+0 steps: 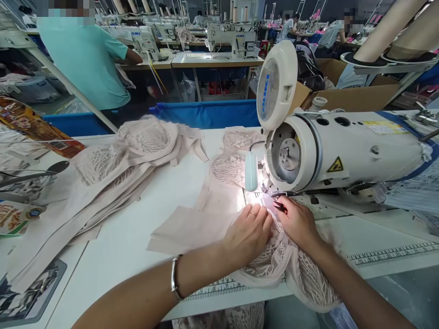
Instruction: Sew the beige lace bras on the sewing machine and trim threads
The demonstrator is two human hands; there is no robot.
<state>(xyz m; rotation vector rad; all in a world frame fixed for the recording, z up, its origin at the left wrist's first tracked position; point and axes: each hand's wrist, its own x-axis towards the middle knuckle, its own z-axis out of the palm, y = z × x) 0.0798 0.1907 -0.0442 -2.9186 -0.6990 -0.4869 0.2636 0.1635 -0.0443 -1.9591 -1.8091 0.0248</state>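
From my end, left grip (pixel 248 226) is down on the beige lace garment (pixel 310 278), can't tell if it's pinching or just pressing. My right grip (pixel 302 224) is closed round a small dark tool (pixel 280 207). Garment's bunched near the sewing machine (pixel 346 151), spilling over the tabletop (pixel 130 256) front edge.

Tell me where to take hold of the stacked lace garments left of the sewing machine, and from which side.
Probably by the loose right end of the stacked lace garments, coming from the right with the left hand: thin fabric tails splay there toward the sewing machine, past the rounded cups, nearest that hand.
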